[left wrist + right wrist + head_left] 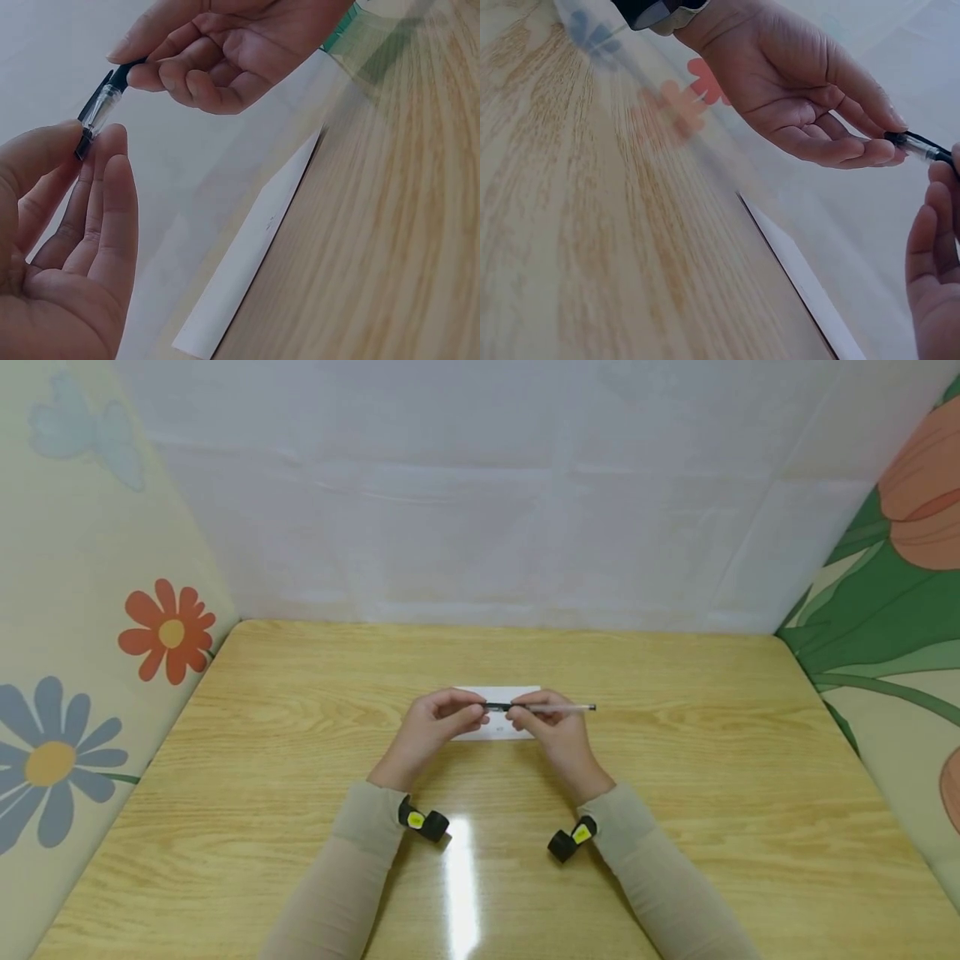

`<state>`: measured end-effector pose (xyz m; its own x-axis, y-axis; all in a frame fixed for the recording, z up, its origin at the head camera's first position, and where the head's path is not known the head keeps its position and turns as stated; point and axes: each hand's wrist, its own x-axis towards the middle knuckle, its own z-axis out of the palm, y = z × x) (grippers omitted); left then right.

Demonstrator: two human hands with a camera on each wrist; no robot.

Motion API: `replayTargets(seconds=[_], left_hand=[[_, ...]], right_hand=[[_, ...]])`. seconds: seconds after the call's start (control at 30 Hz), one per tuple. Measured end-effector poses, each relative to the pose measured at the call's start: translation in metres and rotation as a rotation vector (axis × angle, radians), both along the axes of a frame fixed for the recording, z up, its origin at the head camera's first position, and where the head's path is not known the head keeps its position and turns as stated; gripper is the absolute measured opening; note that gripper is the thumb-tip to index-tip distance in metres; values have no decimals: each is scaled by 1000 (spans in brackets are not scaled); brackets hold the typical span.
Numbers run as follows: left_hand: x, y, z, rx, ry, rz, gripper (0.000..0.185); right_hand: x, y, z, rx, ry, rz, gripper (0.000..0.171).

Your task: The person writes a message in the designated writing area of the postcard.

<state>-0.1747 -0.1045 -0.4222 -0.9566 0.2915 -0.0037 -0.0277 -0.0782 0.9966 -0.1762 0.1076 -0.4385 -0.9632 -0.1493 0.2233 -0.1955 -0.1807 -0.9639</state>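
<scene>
A slim pen (551,707) with a black grip and a clear cap end (101,112) is held level just above a white paper slip (498,732) on the wooden table (300,752). My left hand (474,716) pinches the pen's capped end between thumb and fingertips (112,142). My right hand (519,717) grips the dark barrel (127,73) with curled fingers, and the rest of the pen sticks out to the right. The right wrist view shows the left hand (881,144) on the pen tip end (919,146), with the right hand's fingers (930,247) below.
The white slip (247,255) lies flat under the hands, its edge also in the right wrist view. Flowered padded walls (90,635) close in the table's left and right sides, with a pale wall (487,493) behind. Black wrist devices (423,821) sit on both sleeves.
</scene>
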Motion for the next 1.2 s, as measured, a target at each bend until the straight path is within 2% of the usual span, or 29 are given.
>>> replayTargets(seconds=[0.23,0.67,0.97,1.2], left_hand=[[0,1,-1,-7,4,21,24],[-1,1,1,-26,-37,36,27],[-2,-2,1,-32,-76,38,29],[-2,-2,2,-26,-97,38,28]], right_hand=[[-1,0,-4,-28,-21,-31,16],[-2,1,-7,-9,-28,-22,8],[-2,2,-9,1,-2,-7,18],[-3,3,-11,-2,19,0,19]])
